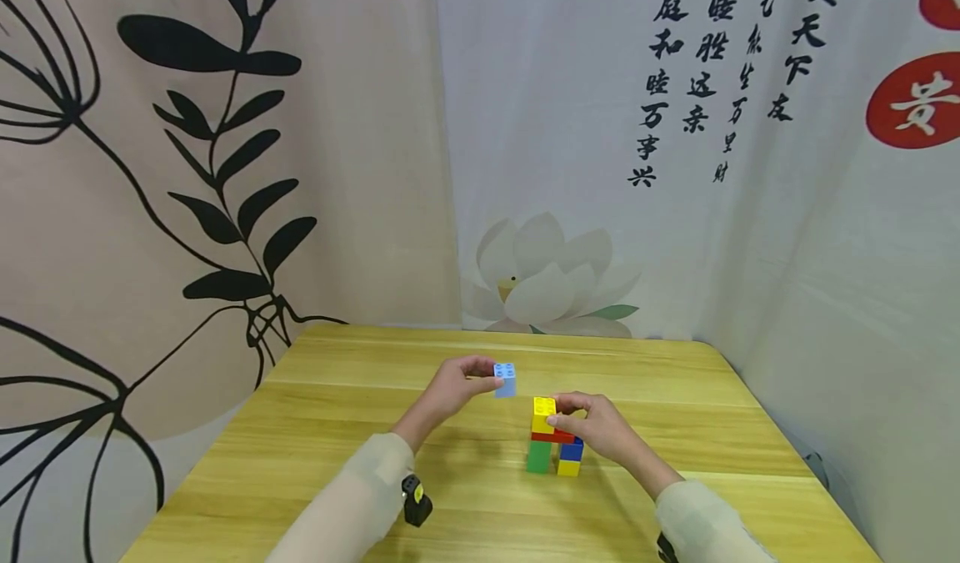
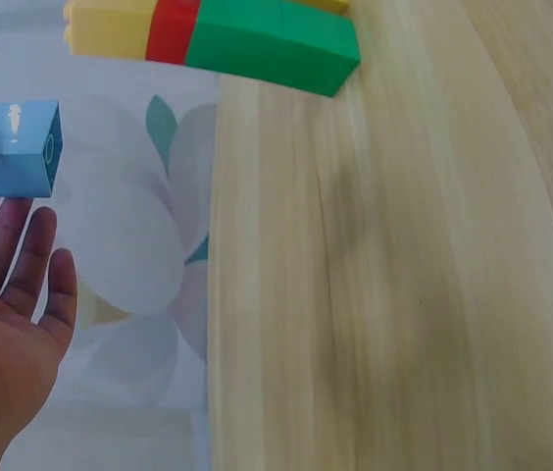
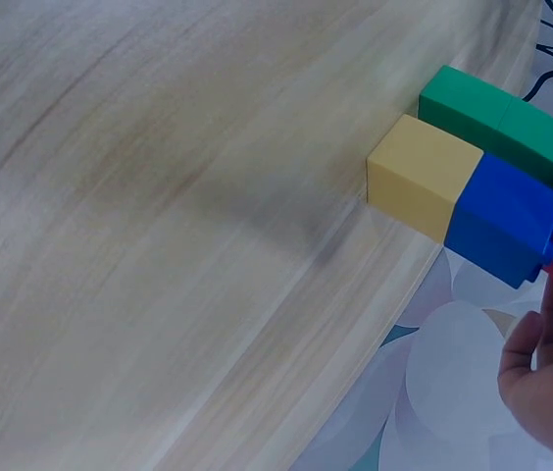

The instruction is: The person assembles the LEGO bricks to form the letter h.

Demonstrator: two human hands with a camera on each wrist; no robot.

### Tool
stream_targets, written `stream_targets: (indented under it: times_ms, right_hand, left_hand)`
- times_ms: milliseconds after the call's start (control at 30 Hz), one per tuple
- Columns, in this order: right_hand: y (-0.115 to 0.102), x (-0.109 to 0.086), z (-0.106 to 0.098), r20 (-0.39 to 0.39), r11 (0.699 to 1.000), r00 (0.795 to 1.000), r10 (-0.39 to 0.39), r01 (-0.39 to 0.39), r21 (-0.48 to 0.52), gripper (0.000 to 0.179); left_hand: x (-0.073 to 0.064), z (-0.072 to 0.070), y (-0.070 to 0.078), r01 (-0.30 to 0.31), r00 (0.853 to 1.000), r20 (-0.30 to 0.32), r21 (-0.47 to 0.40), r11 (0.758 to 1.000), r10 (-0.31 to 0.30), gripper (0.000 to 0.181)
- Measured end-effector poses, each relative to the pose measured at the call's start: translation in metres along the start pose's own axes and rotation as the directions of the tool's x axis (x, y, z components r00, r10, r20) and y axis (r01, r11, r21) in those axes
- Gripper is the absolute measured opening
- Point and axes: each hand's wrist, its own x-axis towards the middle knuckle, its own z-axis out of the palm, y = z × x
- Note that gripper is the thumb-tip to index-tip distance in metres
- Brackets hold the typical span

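Observation:
My left hand (image 1: 459,381) pinches a light blue building block (image 1: 505,380) between thumb and fingers, held above the table. In the left wrist view the remaining fingers of that hand spread below the block. My right hand (image 1: 600,425) grips a yellow block (image 1: 543,414) at the top of a small block structure, its thumb on the front. Beneath the yellow block lies a red block (image 1: 551,437). The red one spans green blocks (image 1: 538,456) on the left and a blue block (image 3: 507,218) over another yellow block (image 3: 424,177) on the right.
The structure stands on a wooden table (image 1: 337,446). Behind the table hangs a printed cloth (image 1: 375,171) with plant drawings, a lotus and lettering. A dark device (image 1: 416,500) sits on the left wrist.

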Motion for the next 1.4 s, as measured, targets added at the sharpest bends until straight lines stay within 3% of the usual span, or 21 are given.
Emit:
stream_targets:
  times_ms: [367,900,1400]
  right_hand:
    - [-0.003,0.000,0.000,0.011,1.000,1.000,0.014,-0.013,-0.007,0.043]
    - [-0.003,0.000,-0.002,0.021,1.000,1.000,0.012,-0.012,-0.005,0.039]
    - [-0.003,0.001,-0.003,0.029,0.999,0.999,-0.029,0.030,-0.043,0.034]
  left_hand:
    - [0.001,0.014,0.016,-0.047,0.998,0.043,-0.003,0.999,0.048,0.035]
    - [0.000,0.030,0.030,-0.051,0.994,0.099,-0.024,0.998,0.053,0.030]
    - [0.000,0.043,0.029,-0.078,0.986,0.149,-0.016,0.997,0.080,0.026]
